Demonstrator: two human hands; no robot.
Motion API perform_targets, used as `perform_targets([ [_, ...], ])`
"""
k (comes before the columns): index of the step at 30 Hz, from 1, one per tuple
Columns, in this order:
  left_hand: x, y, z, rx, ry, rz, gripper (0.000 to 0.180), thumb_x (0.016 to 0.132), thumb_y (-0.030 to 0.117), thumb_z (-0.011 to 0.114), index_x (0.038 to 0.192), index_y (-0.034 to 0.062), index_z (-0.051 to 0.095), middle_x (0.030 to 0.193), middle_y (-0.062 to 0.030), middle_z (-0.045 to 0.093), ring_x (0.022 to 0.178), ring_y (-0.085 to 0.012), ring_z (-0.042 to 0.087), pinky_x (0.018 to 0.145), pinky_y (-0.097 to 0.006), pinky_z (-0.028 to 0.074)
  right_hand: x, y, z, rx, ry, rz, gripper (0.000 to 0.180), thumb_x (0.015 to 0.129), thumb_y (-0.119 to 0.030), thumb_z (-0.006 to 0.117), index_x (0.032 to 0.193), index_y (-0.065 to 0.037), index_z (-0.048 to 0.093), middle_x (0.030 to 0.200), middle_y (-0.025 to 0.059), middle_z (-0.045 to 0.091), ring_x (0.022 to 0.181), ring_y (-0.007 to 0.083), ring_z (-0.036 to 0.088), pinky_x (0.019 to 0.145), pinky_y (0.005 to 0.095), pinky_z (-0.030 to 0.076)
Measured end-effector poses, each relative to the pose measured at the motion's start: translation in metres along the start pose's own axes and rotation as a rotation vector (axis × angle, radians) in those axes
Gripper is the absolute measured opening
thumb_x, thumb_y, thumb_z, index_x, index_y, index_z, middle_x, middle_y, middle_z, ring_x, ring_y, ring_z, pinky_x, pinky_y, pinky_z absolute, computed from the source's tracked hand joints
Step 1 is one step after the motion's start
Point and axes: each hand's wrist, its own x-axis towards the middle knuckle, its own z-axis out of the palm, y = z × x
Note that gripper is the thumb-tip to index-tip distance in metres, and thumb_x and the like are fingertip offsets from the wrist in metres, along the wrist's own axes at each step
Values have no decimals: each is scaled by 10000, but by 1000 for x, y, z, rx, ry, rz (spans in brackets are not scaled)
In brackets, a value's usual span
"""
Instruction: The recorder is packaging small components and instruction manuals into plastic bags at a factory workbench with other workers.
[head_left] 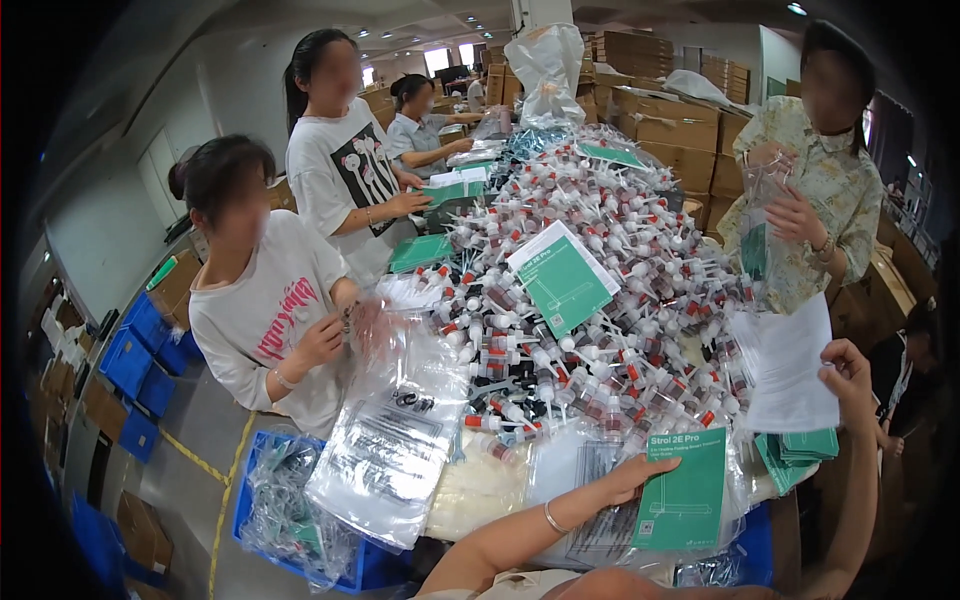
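My left hand (632, 478), with a bangle at its wrist, pinches a green user booklet (684, 495) at its upper left edge, above the near side of the table. My right hand (848, 376) is raised at the right and grips a folded white paper sheet (790, 362) by its edge. Just below that sheet lies a stack of green booklets (797, 452). Ahead of both hands rises a large heap of small clear bottles (600, 375) with white nozzle tips and red caps. Another green booklet (562, 285) with white papers rests on the heap.
Clear plastic bags (392, 440) lie at the near left, partly over a blue bin (250, 450) of bagged parts. Co-workers stand along the left side (270, 300) and at the right (815, 190). Cardboard boxes (665, 130) are stacked behind.
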Motion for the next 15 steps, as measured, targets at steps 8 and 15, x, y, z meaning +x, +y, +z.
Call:
perform_targets([
  [8, -4, 3, 6, -67, 5, -15, 465, 885, 285, 605, 1247, 16, 490, 1166, -108, 589, 1006, -168, 609, 828, -286, 530, -60, 31, 47, 350, -87, 540, 704, 683, 68, 636, 1330, 54, 359, 1060, 92, 585, 879, 117, 586, 772, 227, 471],
  [15, -6, 1, 3, -58, 38, 49, 487, 890, 335, 590, 1245, 17, 490, 1163, -90, 588, 1003, -162, 607, 834, -285, 524, -79, 50, 59, -135, -182, 442, 231, 777, 56, 562, 1008, 61, 558, 864, 55, 598, 736, 85, 557, 638, 205, 450],
])
